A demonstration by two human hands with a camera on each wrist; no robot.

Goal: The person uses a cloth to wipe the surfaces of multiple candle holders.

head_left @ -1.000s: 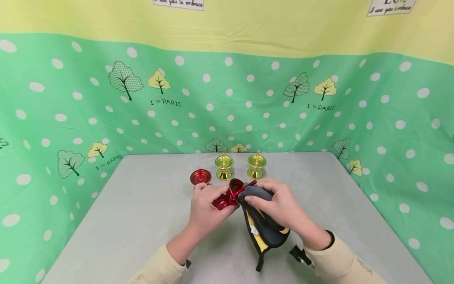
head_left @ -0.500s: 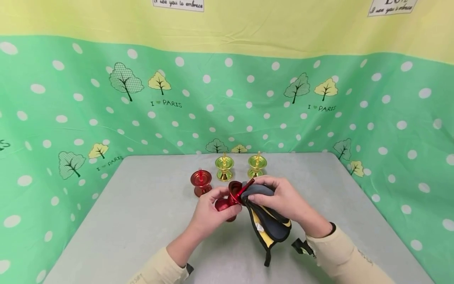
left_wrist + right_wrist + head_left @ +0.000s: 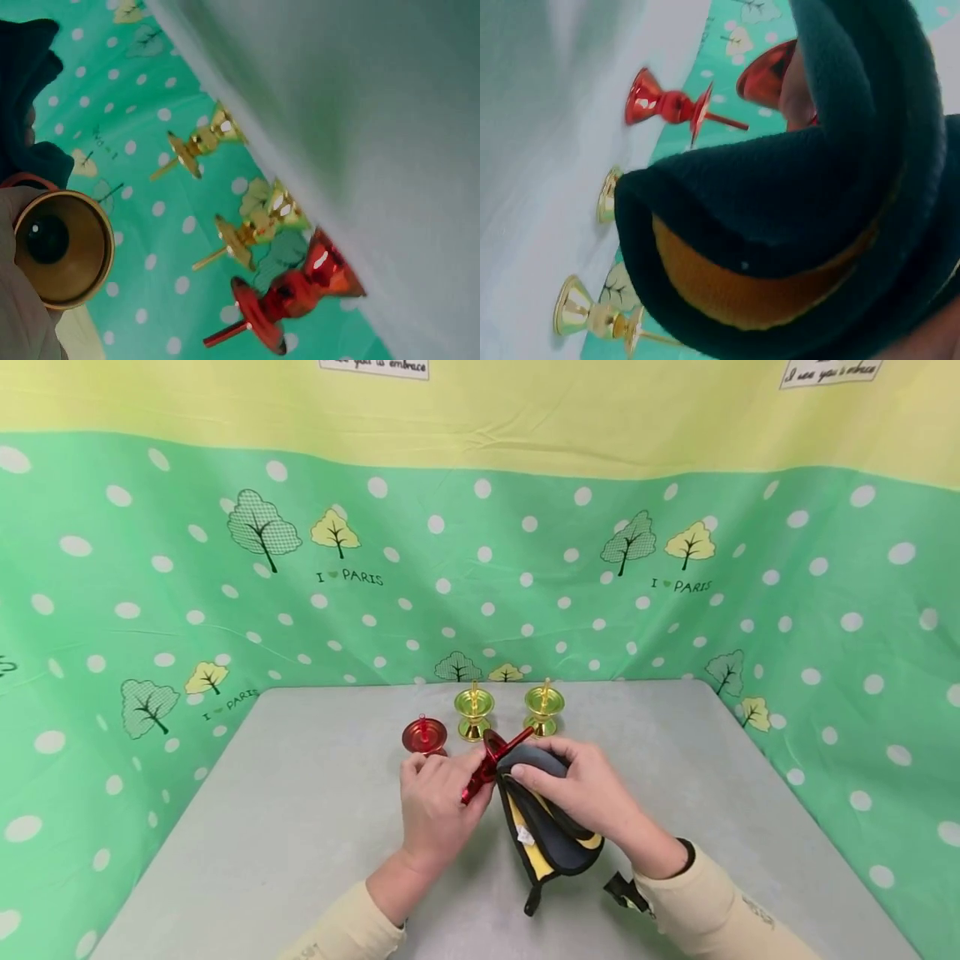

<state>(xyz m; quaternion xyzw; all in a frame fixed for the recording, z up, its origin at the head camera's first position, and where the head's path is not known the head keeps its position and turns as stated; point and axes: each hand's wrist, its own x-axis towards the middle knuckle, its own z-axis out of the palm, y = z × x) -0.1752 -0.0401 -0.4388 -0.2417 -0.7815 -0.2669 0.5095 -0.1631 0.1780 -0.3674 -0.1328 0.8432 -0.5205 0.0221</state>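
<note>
At the left, the standing red holder (image 3: 424, 737) rests upright on the tabletop (image 3: 300, 793), its spike up; set just behind the left hand (image 3: 438, 806), it probably leaves room for work in front. The left hand's fingers curl around the lower part of the held red holder (image 3: 492, 756). That grip likely steadies it by the base while leaving the dish and spike free. Behind, the left gold holder (image 3: 474, 706) stands upright, and beyond the spike's tip so does the right gold holder (image 3: 543, 703); both look parked near the back edge so as not to be knocked. At the right, the right hand (image 3: 592, 789) pinches the cloth (image 3: 562, 852) between thumb and fingers, near its top fold, which seems to let the rest hang loose.

The held red holder is up off the tabletop between the hands, tilted with its dish toward the cloth, probably so that the two can meet. Cloth and dish overlap in the head view; how firmly they touch cannot be told. It is glossy, deep red, with a slim spike slanting up rightward. The left wrist view shows a round, hollow end with a golden-brown inside.
</note>
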